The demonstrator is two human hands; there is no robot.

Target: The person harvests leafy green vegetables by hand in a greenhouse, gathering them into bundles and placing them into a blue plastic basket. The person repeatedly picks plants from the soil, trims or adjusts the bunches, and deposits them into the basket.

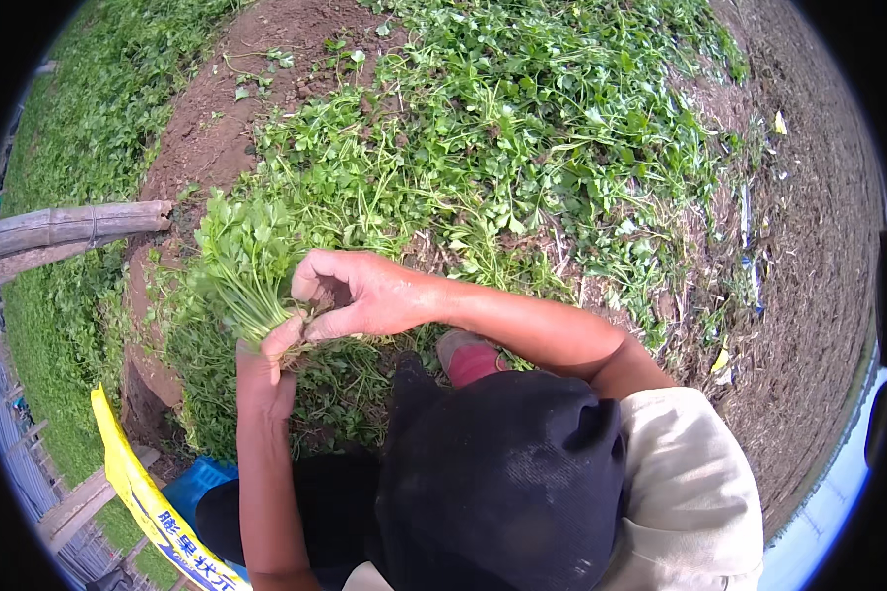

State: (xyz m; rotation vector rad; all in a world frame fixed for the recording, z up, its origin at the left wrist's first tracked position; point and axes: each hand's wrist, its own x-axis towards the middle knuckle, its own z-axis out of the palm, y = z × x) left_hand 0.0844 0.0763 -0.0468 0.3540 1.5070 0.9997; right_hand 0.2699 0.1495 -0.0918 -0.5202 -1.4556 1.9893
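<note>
A bunch of leafy green stalks [247,273], resembling celery or parsley, is gathered at its root end in my left hand [277,343]. Its leaves point up and fan out above the fist. My right hand [373,292] is beside the bunch on the right, fingers curled, with the thumb and fingertips at the soiled stalk bases; whether it pinches a root or stem there cannot be told. Beyond both hands, many loose cut or pulled greens [502,148] lie on the soil.
Bamboo poles [81,225] jut in from the left. A yellow printed bag [144,495] and a blue plastic item [199,484] are at the lower left, near my dark-clothed knee. A red-and-grey shoe [469,358] shows below my right forearm. Bare soil [207,125] borders a green crop bed.
</note>
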